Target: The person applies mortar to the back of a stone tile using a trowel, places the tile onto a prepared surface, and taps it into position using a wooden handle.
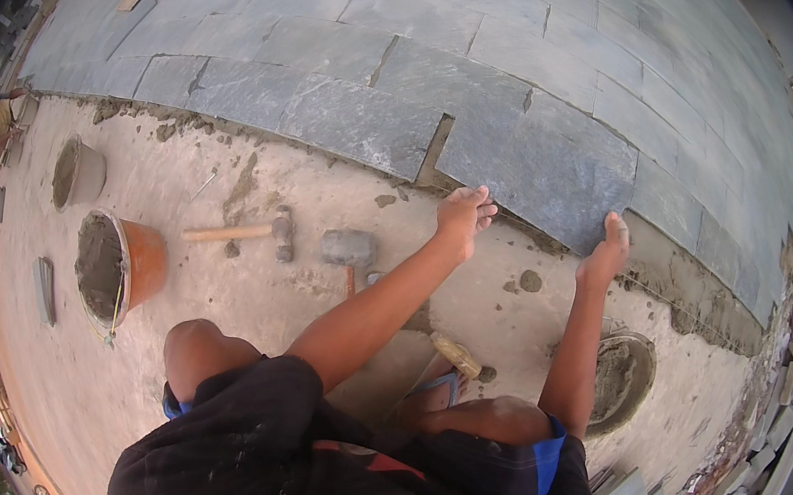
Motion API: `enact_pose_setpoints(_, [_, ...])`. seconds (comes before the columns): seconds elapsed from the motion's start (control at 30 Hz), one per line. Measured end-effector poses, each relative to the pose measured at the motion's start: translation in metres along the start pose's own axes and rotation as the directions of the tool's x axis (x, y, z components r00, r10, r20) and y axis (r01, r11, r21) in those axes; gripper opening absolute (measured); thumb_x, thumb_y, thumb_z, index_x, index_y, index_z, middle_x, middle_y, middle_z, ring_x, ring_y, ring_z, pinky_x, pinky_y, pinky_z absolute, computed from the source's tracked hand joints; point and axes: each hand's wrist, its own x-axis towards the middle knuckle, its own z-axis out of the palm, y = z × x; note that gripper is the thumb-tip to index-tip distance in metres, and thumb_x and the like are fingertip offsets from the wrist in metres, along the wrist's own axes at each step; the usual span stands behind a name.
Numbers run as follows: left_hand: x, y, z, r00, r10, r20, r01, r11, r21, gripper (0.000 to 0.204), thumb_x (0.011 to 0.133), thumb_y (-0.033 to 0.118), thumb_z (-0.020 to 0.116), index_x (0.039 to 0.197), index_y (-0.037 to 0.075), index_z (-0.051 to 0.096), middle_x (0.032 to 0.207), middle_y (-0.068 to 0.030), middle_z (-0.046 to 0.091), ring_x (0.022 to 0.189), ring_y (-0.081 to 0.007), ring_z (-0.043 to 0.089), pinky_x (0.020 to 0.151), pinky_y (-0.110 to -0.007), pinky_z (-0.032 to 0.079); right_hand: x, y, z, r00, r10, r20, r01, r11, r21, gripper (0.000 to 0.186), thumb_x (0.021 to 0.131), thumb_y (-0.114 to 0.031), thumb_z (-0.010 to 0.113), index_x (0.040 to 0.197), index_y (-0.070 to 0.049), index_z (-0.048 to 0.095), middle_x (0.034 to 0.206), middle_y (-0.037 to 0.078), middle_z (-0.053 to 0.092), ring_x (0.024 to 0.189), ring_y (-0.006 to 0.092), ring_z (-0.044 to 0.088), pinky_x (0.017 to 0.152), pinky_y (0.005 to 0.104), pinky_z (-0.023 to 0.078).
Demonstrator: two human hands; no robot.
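A dark grey stone slab [550,163] lies at the near edge of the stone paving, its front edge jutting past the row. My left hand [462,220] is closed at the slab's front left edge, fingers curled against it. The slab's front right corner is in the grip of my right hand [606,248], thumb on top and the other fingers mostly hidden. On the slab's left side, a narrow mortar gap [437,144] parts it from the neighbouring slab [357,124]. Wet mortar [674,282] shows along the edge to its right.
A hammer [245,231] and a black-headed mallet [349,248] lie left of my left forearm. An orange bucket [145,261] and a grey bucket [89,172] stand further left. Another mortar bucket [641,391] is beside my right arm. Stacked stone pieces [770,432] line the right side.
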Motion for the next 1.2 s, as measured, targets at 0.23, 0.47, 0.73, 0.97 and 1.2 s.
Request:
enact_pose_setpoints(0.23, [0.016, -0.014, -0.024, 0.994, -0.011, -0.113, 0.016, 0.999, 0.043, 0.018, 0.096, 0.021, 0.07, 0.107, 0.011, 0.061, 0.097, -0.0026, 0.067, 0.08, -0.0126, 0.063, 0.068, -0.03, 0.047, 0.015, 0.037, 0.006, 0.992, 0.126, -0.015, -0.127, 0.982, -0.143, 0.021, 0.097, -0.021, 0.068, 0.108, -0.002, 0.068, 0.105, 0.003, 0.068, 0.099, 0.0137, 0.057, 0.093, 0.0299, 0.041])
enact_pose_setpoints(0.47, [0.017, -0.016, -0.028, 0.989, 0.006, -0.145, 0.001, 0.999, 0.047, 0.017, 0.095, 0.019, 0.07, 0.106, 0.009, 0.062, 0.098, -0.004, 0.069, 0.071, -0.0116, 0.06, 0.061, -0.028, 0.045, 0.025, 0.054, 0.006, 0.987, 0.163, 0.0, -0.162, 0.978, -0.132, 0.018, 0.098, -0.019, 0.067, 0.103, -0.003, 0.068, 0.101, 0.003, 0.067, 0.095, 0.0137, 0.057, 0.089, 0.0304, 0.042])
enact_pose_setpoints(0.73, [0.019, -0.017, -0.029, 0.981, 0.028, -0.194, -0.015, 0.998, 0.068, 0.016, 0.096, 0.019, 0.069, 0.106, 0.008, 0.063, 0.098, -0.0055, 0.069, 0.067, -0.0112, 0.056, 0.056, -0.026, 0.043, 0.026, 0.058, 0.01, 0.982, 0.188, 0.005, -0.186, 0.973, -0.137, 0.019, 0.096, -0.019, 0.068, 0.103, -0.001, 0.069, 0.103, 0.004, 0.066, 0.097, 0.0149, 0.056, 0.092, 0.0313, 0.041])
enact_pose_setpoints(0.97, [0.02, -0.015, -0.029, 0.975, 0.041, -0.22, -0.02, 0.995, 0.095, 0.016, 0.096, 0.019, 0.069, 0.106, 0.007, 0.065, 0.099, -0.0059, 0.07, 0.065, -0.011, 0.056, 0.053, -0.025, 0.042, 0.032, 0.07, 0.006, 0.984, 0.17, 0.047, -0.162, 0.977, -0.141, 0.018, 0.096, -0.018, 0.069, 0.102, -0.001, 0.069, 0.1, 0.003, 0.066, 0.096, 0.0146, 0.056, 0.091, 0.0301, 0.041])
enact_pose_setpoints(1.2, [0.016, -0.015, -0.031, 0.968, 0.07, -0.24, -0.046, 0.993, 0.104, 0.016, 0.096, 0.019, 0.069, 0.104, 0.006, 0.065, 0.097, -0.0059, 0.071, 0.063, -0.0111, 0.056, 0.051, -0.025, 0.042, 0.03, 0.069, 0.011, 0.976, 0.216, 0.023, -0.207, 0.958, -0.198, 0.02, 0.097, -0.019, 0.068, 0.104, 0.0, 0.069, 0.103, 0.006, 0.067, 0.099, 0.0164, 0.057, 0.093, 0.0323, 0.042])
